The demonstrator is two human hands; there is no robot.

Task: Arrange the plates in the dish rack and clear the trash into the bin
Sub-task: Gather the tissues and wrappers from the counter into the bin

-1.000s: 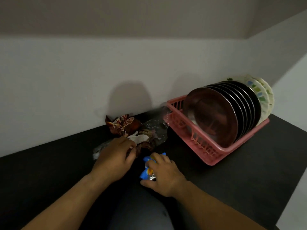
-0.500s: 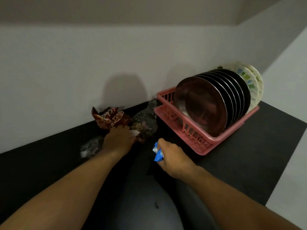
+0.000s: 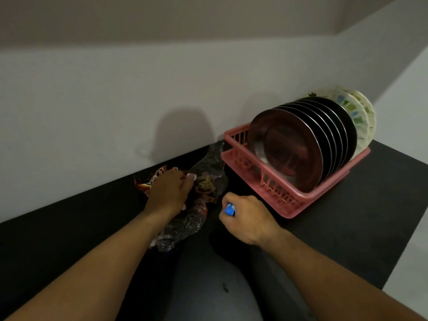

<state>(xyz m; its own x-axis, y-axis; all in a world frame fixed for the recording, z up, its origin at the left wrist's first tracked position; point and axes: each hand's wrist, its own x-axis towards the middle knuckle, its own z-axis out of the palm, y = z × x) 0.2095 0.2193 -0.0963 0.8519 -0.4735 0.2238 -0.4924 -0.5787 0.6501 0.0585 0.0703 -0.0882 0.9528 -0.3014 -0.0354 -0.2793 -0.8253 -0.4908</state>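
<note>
Fist of right hand (image 3: 249, 220) clamped round blue wrapper (image 3: 229, 209), just beside pink dish rack (image 3: 290, 206). Left hand (image 3: 170, 193) next, fingers curled down into trash heap (image 3: 205, 185) (clear plastic (image 3: 183, 230), red-brown wrapper (image 3: 146, 183), crumpled bits) near the wall (image 3: 115, 112). Might spill loose bits if lifted all at once; slippery plastic. Might knock plates (image 3: 289, 147), all standing in the rack. White marks on red-brown wrapper too blurry to read.

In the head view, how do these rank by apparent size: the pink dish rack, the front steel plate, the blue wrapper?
1. pink dish rack
2. front steel plate
3. blue wrapper, mostly hidden inside the right hand
</note>
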